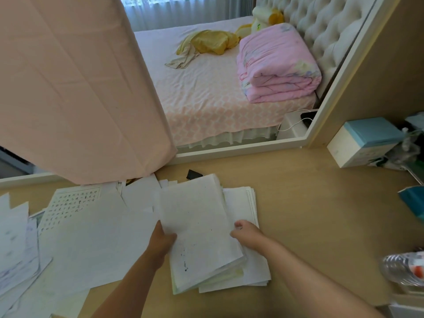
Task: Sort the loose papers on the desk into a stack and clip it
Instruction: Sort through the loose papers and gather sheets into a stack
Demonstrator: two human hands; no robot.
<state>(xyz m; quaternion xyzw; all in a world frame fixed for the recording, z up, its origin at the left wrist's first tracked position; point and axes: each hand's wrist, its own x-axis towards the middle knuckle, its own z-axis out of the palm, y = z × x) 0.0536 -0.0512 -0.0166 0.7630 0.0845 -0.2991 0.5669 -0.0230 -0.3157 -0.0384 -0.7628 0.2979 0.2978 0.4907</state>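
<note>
A thick stack of white papers (202, 226) lies on the wooden desk (309, 203), its top sheets lifted and tilted. My left hand (160, 242) grips the stack's left edge, thumb on top. On the stack's right edge my right hand (245, 232) curls its fingers around the sheets. More loose white sheets (91, 237) spread over the desk to the left, one a grid page of handwritten characters (68, 205). A black clip (193, 174) lies just behind the stack, partly hidden by it.
A pink cloth (80, 88) hangs over the mirror (229, 88) at the back left. At the right stand a white and blue box (362, 143), a teal item (413, 200) and a plastic bottle (403, 269).
</note>
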